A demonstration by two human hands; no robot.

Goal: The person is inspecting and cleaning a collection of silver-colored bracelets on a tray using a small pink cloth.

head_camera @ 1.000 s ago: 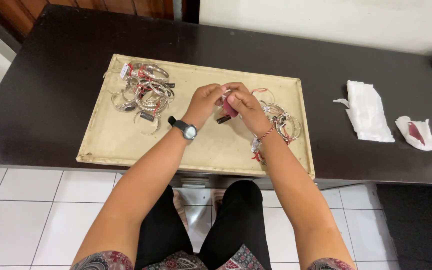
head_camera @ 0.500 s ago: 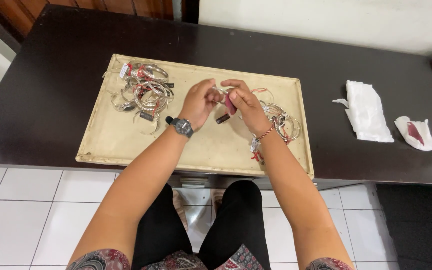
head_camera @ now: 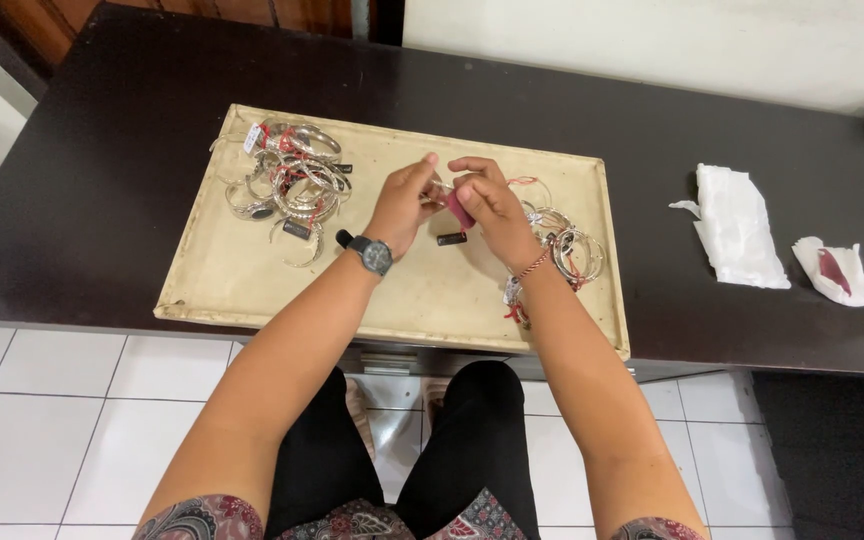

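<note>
We pinch a thin silver bangle [head_camera: 439, 190] between left hand [head_camera: 404, 205] and right hand [head_camera: 492, 205]; it looks light, stiff and slippery, so we take its rim, near the pile [head_camera: 287, 180] at 10 o'clock on the tray [head_camera: 252, 290].

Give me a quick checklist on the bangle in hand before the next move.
1. Both hands on the piece: left hand and right hand meet over the tray: ok.
2. Pink cloth in the right hand: ok.
3. Bangle grip firm: cannot tell, mostly hidden.
4. Left pile and right pile kept apart: ok.
5. Small dark tag lies on the tray under the hands: ok.
</note>
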